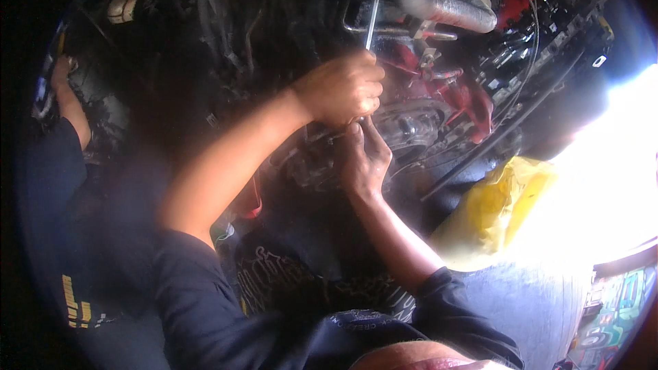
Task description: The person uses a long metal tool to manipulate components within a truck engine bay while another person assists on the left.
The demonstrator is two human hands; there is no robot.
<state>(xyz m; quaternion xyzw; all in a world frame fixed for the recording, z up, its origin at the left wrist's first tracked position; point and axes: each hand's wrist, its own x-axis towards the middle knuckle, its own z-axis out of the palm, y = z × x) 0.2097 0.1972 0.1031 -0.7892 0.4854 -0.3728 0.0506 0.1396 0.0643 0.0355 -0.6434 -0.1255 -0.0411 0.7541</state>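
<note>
Rod [375, 7]: smooth, shiny metal. Yellow bag [500, 199]: crinkled, glossy plastic. Sleeve [195, 284]: matt cloth.

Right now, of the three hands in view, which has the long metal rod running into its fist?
The person's left hand: the rod meets its top. The right hand sits just below, the co-worker's hand far off at left.

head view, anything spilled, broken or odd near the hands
The yellow bag on the right looks odd: crumpled plastic beside dark machinery, partly lost in glare. No spill or break is evident near the left hand, closed around a metal rod, or the right hand below, though shadow hides much.
</note>
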